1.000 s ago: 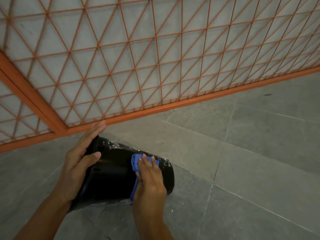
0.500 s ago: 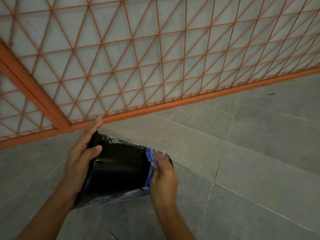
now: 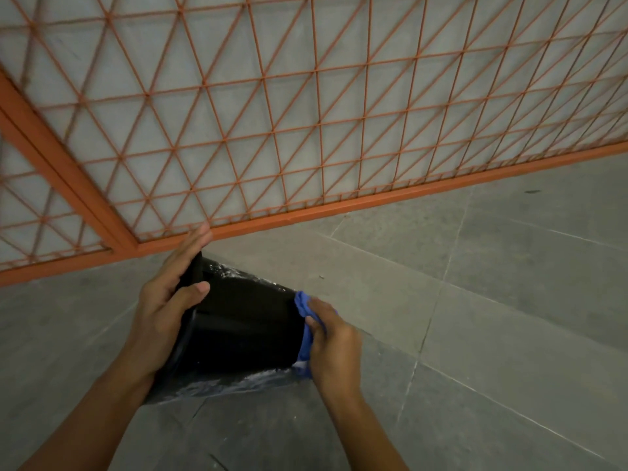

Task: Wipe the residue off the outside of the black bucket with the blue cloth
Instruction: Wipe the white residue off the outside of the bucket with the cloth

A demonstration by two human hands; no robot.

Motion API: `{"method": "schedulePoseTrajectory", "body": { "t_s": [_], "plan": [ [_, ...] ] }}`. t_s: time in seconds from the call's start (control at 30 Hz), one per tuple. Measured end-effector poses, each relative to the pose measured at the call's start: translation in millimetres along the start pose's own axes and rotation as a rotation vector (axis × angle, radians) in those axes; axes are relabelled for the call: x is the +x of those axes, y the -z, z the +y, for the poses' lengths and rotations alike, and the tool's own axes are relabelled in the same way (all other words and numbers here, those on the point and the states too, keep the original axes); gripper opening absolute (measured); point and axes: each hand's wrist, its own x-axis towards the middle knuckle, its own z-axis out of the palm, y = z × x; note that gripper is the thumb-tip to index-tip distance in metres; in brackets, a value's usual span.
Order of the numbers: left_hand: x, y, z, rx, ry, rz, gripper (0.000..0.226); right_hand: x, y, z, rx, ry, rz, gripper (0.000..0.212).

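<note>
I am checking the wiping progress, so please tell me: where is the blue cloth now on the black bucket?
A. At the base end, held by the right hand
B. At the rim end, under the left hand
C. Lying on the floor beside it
A: the right hand grips the blue cloth against the base end of the black bucket, while the left hand holds the rim.

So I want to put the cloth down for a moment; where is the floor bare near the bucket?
Bare grey tiles lie right of the right hand and beneath both forearms. Crowded: the strip between the black bucket and the orange fence rail.
</note>
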Motion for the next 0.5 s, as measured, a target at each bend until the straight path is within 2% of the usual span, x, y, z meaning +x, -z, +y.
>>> {"method": "schedulePoseTrajectory", "body": {
  "t_s": [0.13, 0.17, 0.27, 0.3, 0.43, 0.5],
  "plan": [
    [-1, -1, 3, 0.01, 0.014, 0.02, 0.069, 19, 3, 10, -0.045, -0.179, 0.027, 0.028],
    [0, -2, 3, 0.004, 0.023, 0.017, 0.069, 15, 6, 13, -0.062, -0.162, 0.011, 0.028],
    [-2, 0, 4, -0.019, 0.027, 0.037, 0.071, -11, -1, 2, -0.109, 0.084, -0.065, 0.031],
    [-4, 2, 3, -0.017, 0.034, 0.053, 0.071, -10, -4, -1, -0.109, 0.089, -0.064, 0.03],
    [-7, 3, 1, 0.005, 0.025, 0.072, 0.069, 10, 1, -3, 0.068, -0.213, -0.016, 0.026],
    [-4, 2, 1, -0.025, 0.026, 0.057, 0.068, 5, 0, -2, 0.027, -0.21, -0.037, 0.028]
  ]
}}
